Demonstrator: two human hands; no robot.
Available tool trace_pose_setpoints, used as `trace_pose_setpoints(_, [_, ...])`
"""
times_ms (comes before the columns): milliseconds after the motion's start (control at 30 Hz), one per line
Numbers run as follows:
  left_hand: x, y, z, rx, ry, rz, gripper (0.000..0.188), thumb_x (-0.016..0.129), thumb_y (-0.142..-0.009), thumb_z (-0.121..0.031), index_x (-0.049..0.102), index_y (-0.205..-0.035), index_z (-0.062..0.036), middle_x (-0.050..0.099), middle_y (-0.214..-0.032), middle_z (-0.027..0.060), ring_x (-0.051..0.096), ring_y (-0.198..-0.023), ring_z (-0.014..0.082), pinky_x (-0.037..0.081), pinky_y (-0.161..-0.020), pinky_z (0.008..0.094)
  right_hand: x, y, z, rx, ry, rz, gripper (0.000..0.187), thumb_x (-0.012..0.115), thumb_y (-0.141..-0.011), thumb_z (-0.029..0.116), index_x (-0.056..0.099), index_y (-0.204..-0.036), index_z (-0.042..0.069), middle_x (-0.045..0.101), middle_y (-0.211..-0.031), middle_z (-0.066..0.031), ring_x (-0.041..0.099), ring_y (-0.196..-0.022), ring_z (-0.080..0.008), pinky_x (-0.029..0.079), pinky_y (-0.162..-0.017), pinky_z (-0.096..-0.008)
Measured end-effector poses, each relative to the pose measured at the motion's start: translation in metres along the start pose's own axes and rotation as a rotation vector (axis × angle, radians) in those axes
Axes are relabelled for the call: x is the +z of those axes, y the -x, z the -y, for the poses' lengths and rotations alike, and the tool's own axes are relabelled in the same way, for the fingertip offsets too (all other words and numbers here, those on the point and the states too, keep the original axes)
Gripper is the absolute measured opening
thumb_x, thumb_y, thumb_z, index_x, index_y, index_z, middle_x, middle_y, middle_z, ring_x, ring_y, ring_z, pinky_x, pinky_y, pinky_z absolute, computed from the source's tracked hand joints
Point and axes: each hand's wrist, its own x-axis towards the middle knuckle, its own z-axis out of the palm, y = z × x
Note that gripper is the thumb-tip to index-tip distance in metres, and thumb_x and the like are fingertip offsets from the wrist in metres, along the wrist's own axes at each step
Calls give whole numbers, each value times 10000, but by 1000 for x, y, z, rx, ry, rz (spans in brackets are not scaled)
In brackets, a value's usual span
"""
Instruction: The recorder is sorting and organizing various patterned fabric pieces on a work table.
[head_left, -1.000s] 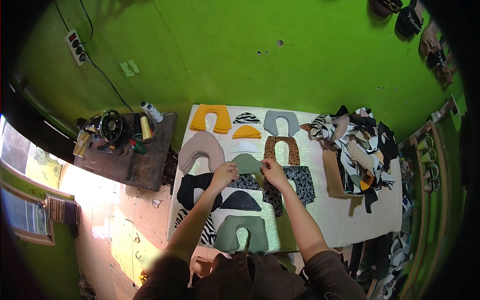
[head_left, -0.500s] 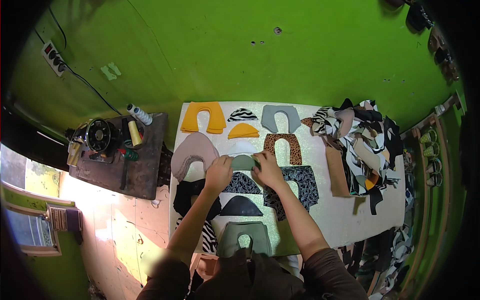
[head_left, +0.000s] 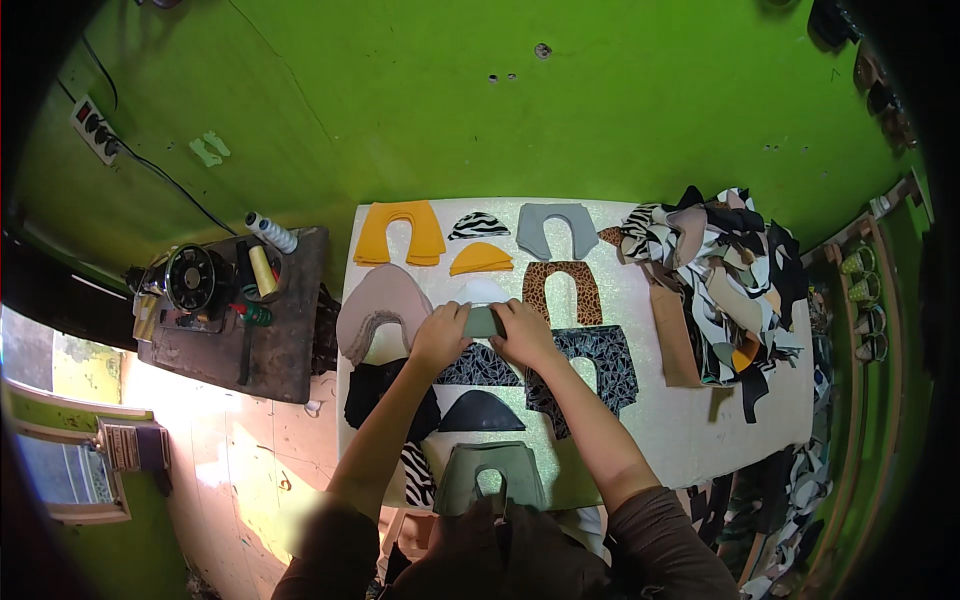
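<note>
Both my hands grip a small grey-green half-round stack of cut pieces [head_left: 485, 322] over the middle of the table. My left hand [head_left: 440, 336] is closed on its left end, and my right hand [head_left: 522, 335] on its right end. Just beyond lies a white half-round piece [head_left: 482, 291], partly covered. Nearer me are a black-and-grey patterned half-round piece [head_left: 478, 366] and a plain black one [head_left: 483, 411]. Mauve U-shaped pieces [head_left: 378, 293] lie left of my left hand. Leopard-print U-shaped pieces [head_left: 535, 290] sit beyond my right hand.
A heap of mixed scraps [head_left: 715, 285] covers the table's right part. Yellow pieces [head_left: 383, 232] and grey pieces [head_left: 545, 225] lie along the far edge; grey-green U-shaped pieces [head_left: 462, 478] are near me. At left stands a dark sewing-machine table [head_left: 290, 345] with thread cones [head_left: 270, 231].
My fingers have moved closer together over the grey-green stack, covering more of its ends. The whole view has shifted slightly; the laid-out pieces stay in place.
</note>
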Motion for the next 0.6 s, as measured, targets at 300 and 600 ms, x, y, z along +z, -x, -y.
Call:
trace_pose_setpoints(300, [2,11,-6,-19,-79,-101,514,721,-656,-166,534,-1117,-35,545,-1024,141,535,-952,303,433,-816,374,6,8,4,-75,-26,-159,485,669,-699,160,523,-1156,85,527,-1062,-115,517,-994,-290,440,-835,-383])
trace_pose_setpoints(600, [-4,29,-52,-25,-136,-306,276,609,-726,-106,598,-989,-24,549,-1062,148,541,-960,304,434,-817,398,-22,45,-8,-46,-327,-182,307,493,-780,16,571,-1077,31,514,-1118,-151,488,-1057,-332,415,-901,-381])
